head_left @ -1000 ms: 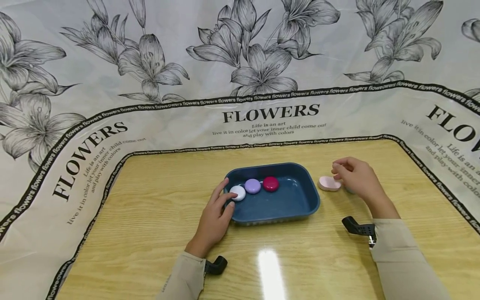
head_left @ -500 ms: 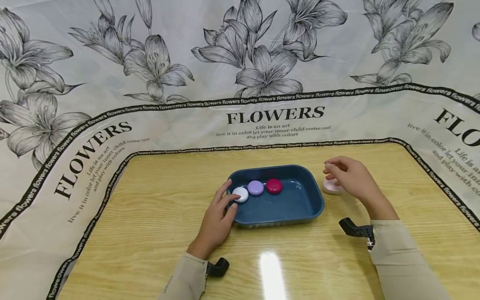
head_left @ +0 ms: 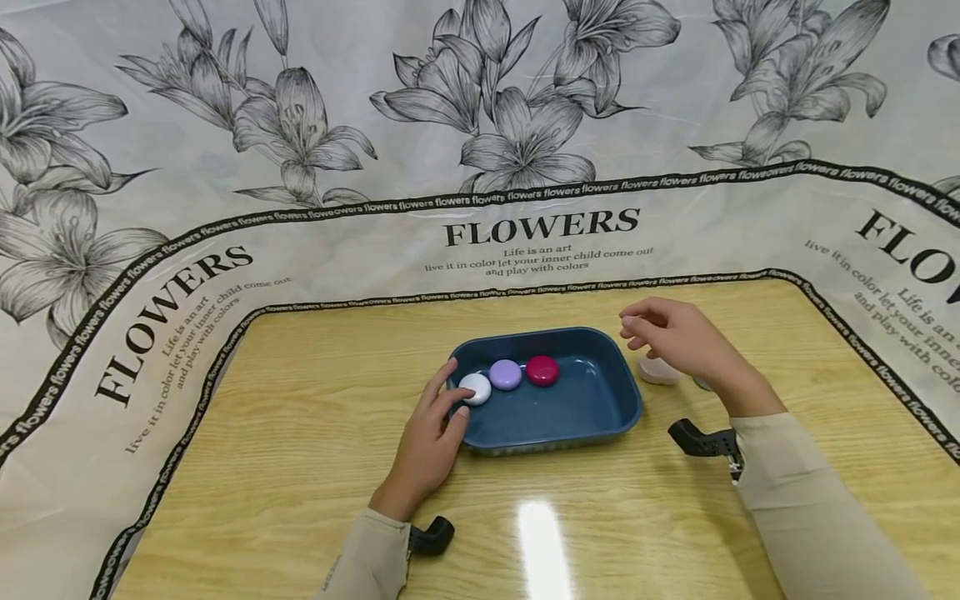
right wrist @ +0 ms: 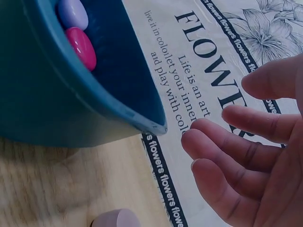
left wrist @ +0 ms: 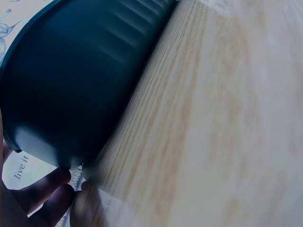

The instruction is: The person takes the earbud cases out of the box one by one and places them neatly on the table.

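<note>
A dark blue tray (head_left: 566, 417) stands on the table with three glossy round pieces inside: white (head_left: 476, 387), lilac (head_left: 506, 375) and crimson (head_left: 542, 371). My left hand (head_left: 429, 437) grips the tray's left end, one finger reaching over the rim to the white piece. In the left wrist view, fingertips (left wrist: 59, 177) meet the tray's outer wall. Beyond the tray's right end hovers my right hand (head_left: 678, 337), fingers loosely bent, nothing between them in the right wrist view. Below it lies a pale pink oval piece (head_left: 656, 372), partly covered by the hand.
A small bluish-grey thing (head_left: 703, 384) shows at the right wrist's edge, mostly hidden. The wooden table (head_left: 315, 433) is bordered at the back and sides by a flower-printed cloth (head_left: 360, 250). Black wrist mounts (head_left: 433, 536) jut from both sleeves.
My right hand has moved left and slightly farther back, from over the pink oval piece toward the tray's right rim. The left hand keeps its hold; the pieces stay in place.
</note>
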A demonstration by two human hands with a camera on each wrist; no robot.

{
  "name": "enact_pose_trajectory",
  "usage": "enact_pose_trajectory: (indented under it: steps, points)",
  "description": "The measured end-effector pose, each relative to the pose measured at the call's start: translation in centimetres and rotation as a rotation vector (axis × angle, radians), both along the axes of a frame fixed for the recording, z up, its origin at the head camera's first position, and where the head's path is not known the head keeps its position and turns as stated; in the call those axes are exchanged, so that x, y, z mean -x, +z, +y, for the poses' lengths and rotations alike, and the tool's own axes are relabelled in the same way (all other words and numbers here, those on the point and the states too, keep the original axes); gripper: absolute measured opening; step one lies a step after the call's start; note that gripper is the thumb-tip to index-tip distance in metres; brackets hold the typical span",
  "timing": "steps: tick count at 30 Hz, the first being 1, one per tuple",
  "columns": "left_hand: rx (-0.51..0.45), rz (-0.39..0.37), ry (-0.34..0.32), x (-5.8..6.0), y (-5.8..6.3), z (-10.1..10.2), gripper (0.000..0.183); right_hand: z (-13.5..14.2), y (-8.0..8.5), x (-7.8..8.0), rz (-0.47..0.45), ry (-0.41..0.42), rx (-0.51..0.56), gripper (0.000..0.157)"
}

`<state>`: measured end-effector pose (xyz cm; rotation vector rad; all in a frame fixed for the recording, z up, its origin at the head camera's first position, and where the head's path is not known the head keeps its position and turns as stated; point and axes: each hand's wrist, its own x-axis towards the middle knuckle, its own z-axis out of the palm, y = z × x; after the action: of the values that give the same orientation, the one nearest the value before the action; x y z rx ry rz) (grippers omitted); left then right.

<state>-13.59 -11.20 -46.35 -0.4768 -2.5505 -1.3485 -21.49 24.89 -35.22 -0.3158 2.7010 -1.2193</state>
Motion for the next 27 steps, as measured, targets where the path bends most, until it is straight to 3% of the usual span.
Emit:
enact_pose_trajectory:
  steps: [14,27]
  points:
    - [-0.003,-0.037,0.032,-0.2,0.2,-0.4,0.027,-2.5,1.5,1.3,-0.04,0.15,-0.038,0.041]
    - [-0.018,-0.051,0.007,-0.2,0.3,0.2,0.027,-3.9,1.2,2.2,-0.082,0.24,-0.105,0.04]
